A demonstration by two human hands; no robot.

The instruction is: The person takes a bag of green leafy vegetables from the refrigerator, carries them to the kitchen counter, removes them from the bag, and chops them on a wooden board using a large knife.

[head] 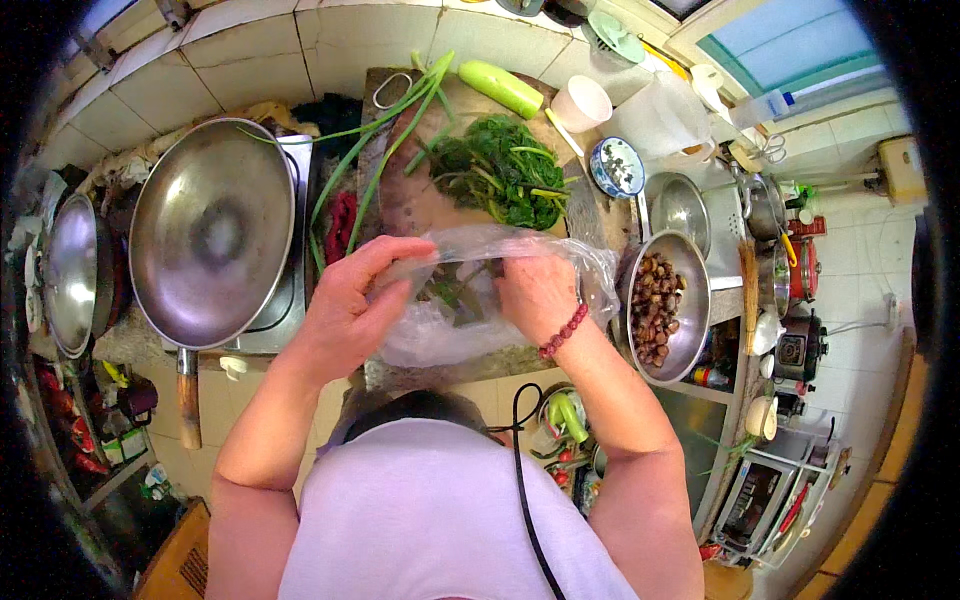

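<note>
A clear plastic bag (420,337) lies open at the near edge of the counter, with some dark green leaves (454,294) inside. My left hand (371,300) grips the bag's left rim between fingers and thumb. My right hand (536,285), with a red beaded bracelet at the wrist, reaches into the bag; its fingertips are hidden behind the plastic, so what they touch cannot be seen. Just beyond the bag, a heap of wilted leafy greens (510,172) rests on a cutting board (409,202). Long green onion stalks (375,176) lie to its left, and a pale green gourd piece (501,88) behind.
A large steel wok (214,232) sits on the stove at left. To the right are a steel bowl of brown chopped pieces (656,307), an empty-looking metal bowl (680,214), a blue-and-white bowl (617,166) and a white cup (581,103). A black cable (523,465) hangs over my shirt.
</note>
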